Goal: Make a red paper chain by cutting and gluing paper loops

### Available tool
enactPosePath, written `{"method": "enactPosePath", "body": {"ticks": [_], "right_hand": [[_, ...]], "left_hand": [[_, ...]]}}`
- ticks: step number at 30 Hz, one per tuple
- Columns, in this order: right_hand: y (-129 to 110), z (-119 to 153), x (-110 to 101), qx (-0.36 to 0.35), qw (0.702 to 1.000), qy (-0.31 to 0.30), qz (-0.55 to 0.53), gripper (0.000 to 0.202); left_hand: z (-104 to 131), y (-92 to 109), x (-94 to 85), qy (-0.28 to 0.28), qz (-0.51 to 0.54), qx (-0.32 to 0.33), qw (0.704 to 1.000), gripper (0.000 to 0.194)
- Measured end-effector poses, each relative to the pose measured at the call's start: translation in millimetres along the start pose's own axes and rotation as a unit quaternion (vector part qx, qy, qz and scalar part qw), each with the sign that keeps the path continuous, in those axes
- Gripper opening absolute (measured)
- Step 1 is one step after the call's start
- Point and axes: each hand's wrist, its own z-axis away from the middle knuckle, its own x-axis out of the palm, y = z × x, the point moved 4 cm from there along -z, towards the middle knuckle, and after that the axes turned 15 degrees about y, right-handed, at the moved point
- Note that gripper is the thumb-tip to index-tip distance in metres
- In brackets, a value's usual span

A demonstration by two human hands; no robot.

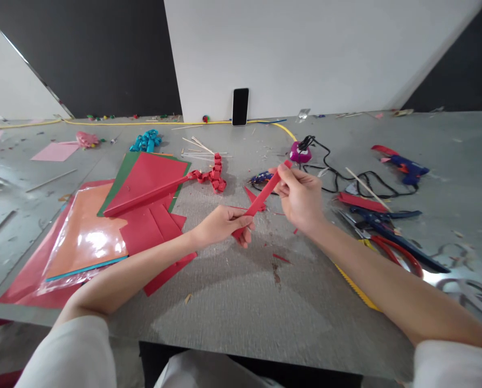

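Observation:
A narrow red paper strip (264,195) is stretched at a slant between my two hands above the grey table. My left hand (225,225) pinches its lower end. At the upper end, the fingers of my right hand (300,195) are closed on the strip. Beyond my left hand lies a folded red paper chain (217,175). Red paper sheets (146,180) and cut red pieces lie to the left, partly over an orange sheet (87,231) in clear plastic. Small red scraps (281,258) are on the table below the strip.
A phone (240,106) leans on the white wall. At the right lie a purple socket block (301,152), a blue glue gun (406,166), red-handled scissors (398,256), black cables and a yellow toothed edge (356,285). Blue curled paper (146,141) sits at the back left.

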Motion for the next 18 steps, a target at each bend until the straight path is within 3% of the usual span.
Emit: {"method": "enactPosePath", "body": {"ticks": [9,18], "right_hand": [[-3,-33,-17,-0.036,0.997,0.053,0.031,0.053],[-6,-26,-13,-0.040,0.998,0.040,0.032,0.041]], "left_hand": [[-2,-2,2.3,-0.047,0.008,0.011,0.999,0.038],[0,-4,3.9,-0.047,0.017,0.010,0.999,0.037]]}}
